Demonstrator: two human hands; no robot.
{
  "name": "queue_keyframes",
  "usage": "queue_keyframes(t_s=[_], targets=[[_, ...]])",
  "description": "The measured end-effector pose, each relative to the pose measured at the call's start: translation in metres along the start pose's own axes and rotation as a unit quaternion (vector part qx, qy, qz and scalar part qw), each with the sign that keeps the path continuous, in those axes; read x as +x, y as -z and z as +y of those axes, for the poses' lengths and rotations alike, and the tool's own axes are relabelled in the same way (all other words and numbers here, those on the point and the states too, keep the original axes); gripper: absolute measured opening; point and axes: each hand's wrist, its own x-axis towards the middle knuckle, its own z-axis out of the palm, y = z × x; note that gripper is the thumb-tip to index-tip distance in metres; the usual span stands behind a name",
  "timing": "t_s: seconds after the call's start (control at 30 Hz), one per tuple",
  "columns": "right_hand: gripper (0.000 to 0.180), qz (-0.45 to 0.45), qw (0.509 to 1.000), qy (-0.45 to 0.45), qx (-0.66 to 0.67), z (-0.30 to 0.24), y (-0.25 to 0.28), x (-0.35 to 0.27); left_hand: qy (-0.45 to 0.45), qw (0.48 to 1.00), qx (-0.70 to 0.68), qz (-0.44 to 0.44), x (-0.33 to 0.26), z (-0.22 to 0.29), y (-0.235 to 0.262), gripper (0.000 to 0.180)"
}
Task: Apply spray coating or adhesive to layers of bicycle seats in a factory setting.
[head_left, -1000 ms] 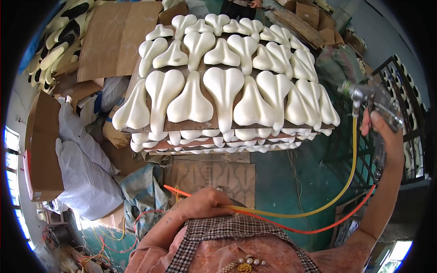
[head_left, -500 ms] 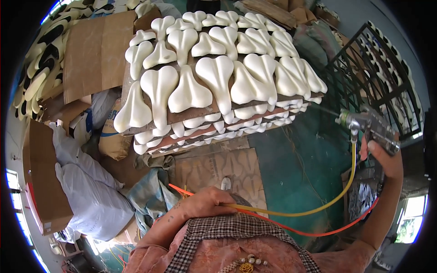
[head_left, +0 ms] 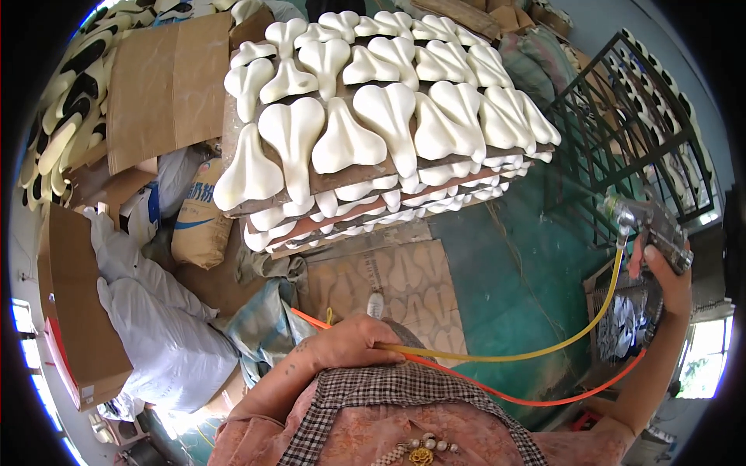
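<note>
My right hand [head_left: 667, 270] is raised at the far right, closed around a metal spray gun [head_left: 646, 227]. A yellow hose [head_left: 544, 351] and an orange hose [head_left: 544, 398] run from the gun down and left to my left hand [head_left: 350, 346], which grips both close to my body. Ahead of me stands a stack of boards [head_left: 350, 175] covered with many cream-white saddle-shaped foam pieces [head_left: 342, 144], several layers deep. The gun is to the right of the stack and apart from it.
A dark metal rack [head_left: 622, 116] stands at right of the stack. Cardboard sheets [head_left: 171, 85], white sacks [head_left: 167, 342] and a cardboard box [head_left: 74, 311] lie at left. Yellow and black shaped pieces [head_left: 62, 116] pile at far left. A stained cardboard [head_left: 396, 287] lies on the green floor.
My view has swung right, so the stack has shifted up and left in the picture. My right hand with the spray gun now sits lower and farther from the stack. The left hand keeps the hoses.
</note>
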Motion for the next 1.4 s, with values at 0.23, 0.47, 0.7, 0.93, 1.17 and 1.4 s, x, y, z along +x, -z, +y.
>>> queue_keyframes(t_s=[0.23, 0.47, 0.7, 0.93, 1.17, 1.4], targets=[[0.020, -0.031, 0.998, 0.046, -0.027, -0.011, -0.026, 0.061, 0.015, 0.998, -0.033, 0.059, -0.007, -0.002, 0.021, 0.018], [0.019, 0.054, 0.994, 0.083, 0.048, -0.031, -0.058, 0.149, -0.009, 0.991, -0.019, 0.129, 0.004, -0.009, 0.041, 0.018], [0.016, -0.045, 0.991, 0.124, 0.020, -0.029, -0.054, 0.198, 0.034, 0.985, 0.004, 0.171, 0.020, -0.007, 0.055, 0.018], [0.018, -0.080, 0.991, 0.105, 0.002, -0.013, -0.048, 0.212, 0.055, 0.983, -0.016, 0.172, 0.030, -0.006, 0.058, 0.017], [0.018, -0.077, 0.993, 0.093, 0.005, -0.011, -0.037, 0.159, 0.021, 0.991, -0.015, 0.130, 0.032, -0.013, 0.050, 0.017], [0.049, -0.072, 0.997, 0.020, -0.006, -0.001, -0.030, 0.085, 0.007, 0.993, -0.019, 0.114, 0.003, -0.011, 0.033, 0.015]])
